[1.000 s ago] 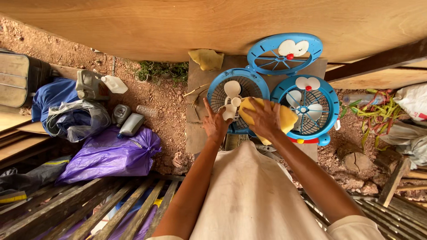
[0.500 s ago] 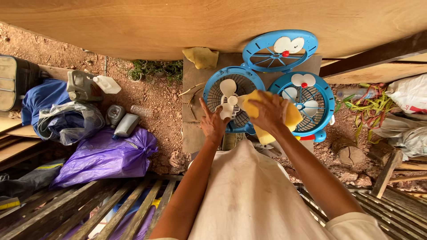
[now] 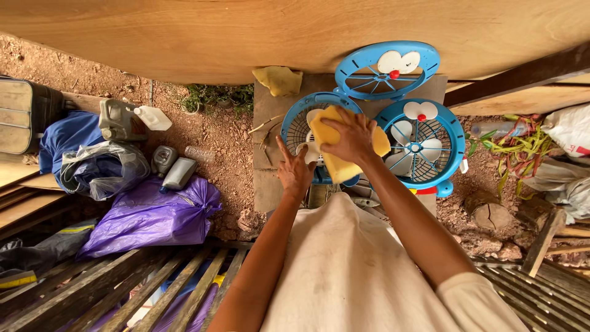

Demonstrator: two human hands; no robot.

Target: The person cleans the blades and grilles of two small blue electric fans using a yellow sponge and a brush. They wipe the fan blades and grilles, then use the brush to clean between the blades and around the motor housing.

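My right hand (image 3: 353, 138) grips a yellow sponge (image 3: 335, 157) and presses it over the blades of a small blue fan (image 3: 295, 129) lying face up on a brown board (image 3: 267, 117). My left hand (image 3: 295, 172) rests with fingers spread on the fan's lower left rim. Beside it to the right lies a blue fan grille (image 3: 430, 147) with a white cartoon face. Another blue grille (image 3: 387, 71) lies behind them. A yellow cloth (image 3: 279, 80) sits at the board's far corner.
A wide wooden plank (image 3: 246, 31) spans the top. On the red dirt to the left are a purple plastic bag (image 3: 147, 215), a blue bag (image 3: 67, 141), grey jugs (image 3: 123, 120) and small bottles (image 3: 172, 167). Wooden slats (image 3: 123, 289) lie below. A stone (image 3: 488, 215) and green scraps (image 3: 516, 144) lie right.
My right hand has slid the sponge leftward, from the gap between the fan and the right grille onto the fan's blades. My left hand stays on the rim.
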